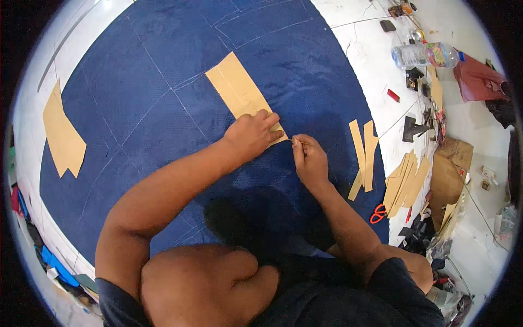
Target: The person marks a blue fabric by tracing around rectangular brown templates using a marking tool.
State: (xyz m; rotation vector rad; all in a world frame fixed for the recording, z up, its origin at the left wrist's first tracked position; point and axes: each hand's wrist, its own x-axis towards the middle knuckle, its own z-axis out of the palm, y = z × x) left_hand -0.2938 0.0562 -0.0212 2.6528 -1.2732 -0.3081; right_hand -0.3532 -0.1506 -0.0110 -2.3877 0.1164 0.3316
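1. Blue cloth point(158, 131): white drawn lines.
2. Long card point(231, 79), on the cloth: faint marks, too small to read.
3. Left hand point(253, 132): bent fingers press the card's near end, not clasping it.
4. Right hand point(312, 162): pinching a slim stick point(291, 139) by the card's corner.

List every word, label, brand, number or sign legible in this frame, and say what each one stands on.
No text here is clear enough to quote.
Clear plastic bottle: a coloured label, its print too small and blurred to read.
Tan card piece under the left hand: faint marks, too faint to read.
Blue fabric: pale drawn lines, no words or numbers that I can make out.
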